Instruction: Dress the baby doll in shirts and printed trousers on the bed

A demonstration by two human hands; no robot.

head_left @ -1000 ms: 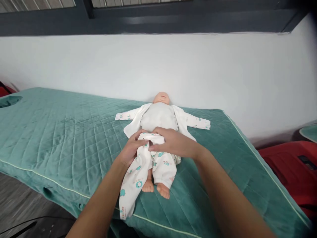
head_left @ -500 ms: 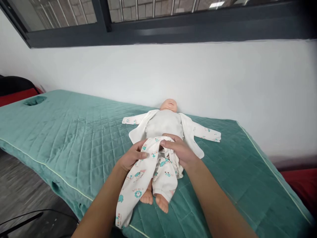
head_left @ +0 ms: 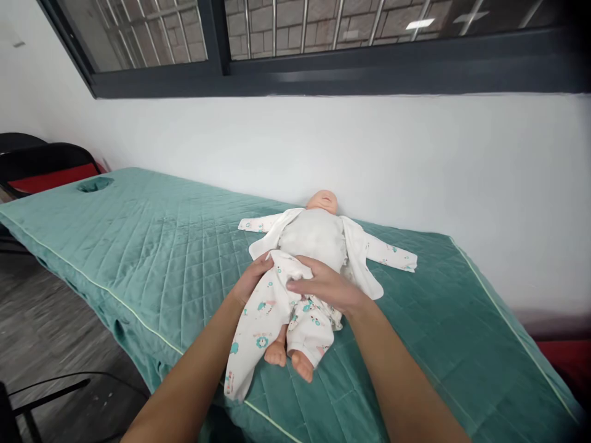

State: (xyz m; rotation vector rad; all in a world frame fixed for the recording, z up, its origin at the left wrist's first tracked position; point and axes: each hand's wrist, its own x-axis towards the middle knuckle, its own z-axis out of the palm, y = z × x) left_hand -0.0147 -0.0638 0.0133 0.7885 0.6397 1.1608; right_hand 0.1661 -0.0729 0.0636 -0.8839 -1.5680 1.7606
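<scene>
A baby doll (head_left: 313, 237) lies on its back on the green quilted bed, its head toward the wall. It wears a white patterned jacket (head_left: 390, 252), spread wide with both sleeves stretched out. One leg of the white printed pants (head_left: 310, 332) covers a doll leg; the other leg of the pants hangs loose to the left, beside a bare foot (head_left: 276, 353). My left hand (head_left: 253, 278) pinches the waistband at its left side. My right hand (head_left: 325, 284) grips the bunched waistband fabric, its thumb on top and the other fingers partly hidden.
The green quilted bed (head_left: 184, 246) stands against a white wall under a barred window (head_left: 305, 31). A face hole (head_left: 95, 184) opens at its far left end. Black and red chairs (head_left: 50, 169) stand beyond, and a black metal frame (head_left: 50, 397) is at lower left.
My hands have shifted on the waistband, the left one moving up toward its top edge. The loose pants leg is drawn up slightly. The camera view has tilted up and left.
</scene>
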